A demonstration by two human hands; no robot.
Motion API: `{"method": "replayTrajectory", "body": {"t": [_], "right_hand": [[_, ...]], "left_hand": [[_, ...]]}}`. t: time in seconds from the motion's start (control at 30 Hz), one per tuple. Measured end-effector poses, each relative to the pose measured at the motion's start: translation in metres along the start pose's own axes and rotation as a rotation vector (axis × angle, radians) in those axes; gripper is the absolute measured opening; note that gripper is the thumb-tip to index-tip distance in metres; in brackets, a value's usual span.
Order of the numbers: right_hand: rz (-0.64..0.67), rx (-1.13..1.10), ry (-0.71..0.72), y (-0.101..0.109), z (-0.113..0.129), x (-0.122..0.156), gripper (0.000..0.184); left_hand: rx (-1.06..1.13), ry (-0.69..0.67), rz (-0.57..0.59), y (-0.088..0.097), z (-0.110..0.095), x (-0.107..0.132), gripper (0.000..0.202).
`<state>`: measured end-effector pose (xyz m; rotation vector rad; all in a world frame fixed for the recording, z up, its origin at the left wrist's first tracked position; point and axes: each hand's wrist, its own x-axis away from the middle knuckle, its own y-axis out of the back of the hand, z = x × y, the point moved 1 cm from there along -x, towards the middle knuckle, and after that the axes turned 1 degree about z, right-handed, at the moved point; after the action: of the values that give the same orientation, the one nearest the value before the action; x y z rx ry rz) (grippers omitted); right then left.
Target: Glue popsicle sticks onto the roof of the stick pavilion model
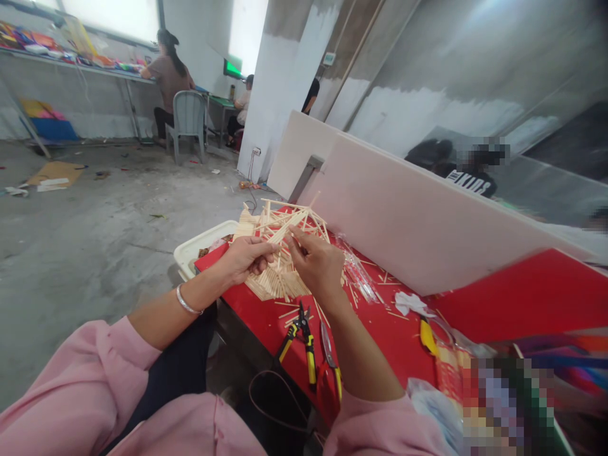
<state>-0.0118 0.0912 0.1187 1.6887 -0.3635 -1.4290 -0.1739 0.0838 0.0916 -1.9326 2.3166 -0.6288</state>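
A structure of thin wooden sticks (pixel 280 244) stands on the red table (pixel 375 329), with a fan of flat sticks at its base. My left hand (pixel 247 258) is closed around the lower left of the stick structure. My right hand (pixel 317 265) pinches a single pale stick (pixel 287 231) that slants up into the frame. A silver bangle sits on my left wrist.
Yellow-handled cutters (pixel 304 339) and red-handled scissors (pixel 329 364) lie near the table's front edge, with loose sticks, a clear plastic sleeve (pixel 361 278) and crumpled paper. A white tray (pixel 202 250) sits left. A white board (pixel 418 215) backs the table. People sit at far benches.
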Motion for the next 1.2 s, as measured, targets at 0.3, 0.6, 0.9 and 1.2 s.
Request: {"method": "replayTrajectory", "body": {"t": [0.3, 0.6, 0.9, 1.2], "right_hand": [[0.006, 0.015, -0.003, 0.0004, 0.0008, 0.0003, 0.033], [-0.008, -0.005, -0.006, -0.0018, -0.0011, 0.0012, 0.032], [0.004, -0.004, -0.009, -0.0011, -0.0002, 0.0006, 0.033], [0.016, -0.001, -0.006, -0.0002, 0.0002, 0.0007, 0.032]], "left_hand": [[0.013, -0.001, 0.012, 0.0004, 0.0002, 0.0007, 0.028], [0.134, 0.031, -0.001, 0.0019, 0.0005, -0.0021, 0.026], [0.139, 0.014, 0.024, 0.0037, 0.0015, -0.0041, 0.017], [0.071, 0.019, 0.017, 0.0012, -0.0010, -0.0002, 0.025]]}}
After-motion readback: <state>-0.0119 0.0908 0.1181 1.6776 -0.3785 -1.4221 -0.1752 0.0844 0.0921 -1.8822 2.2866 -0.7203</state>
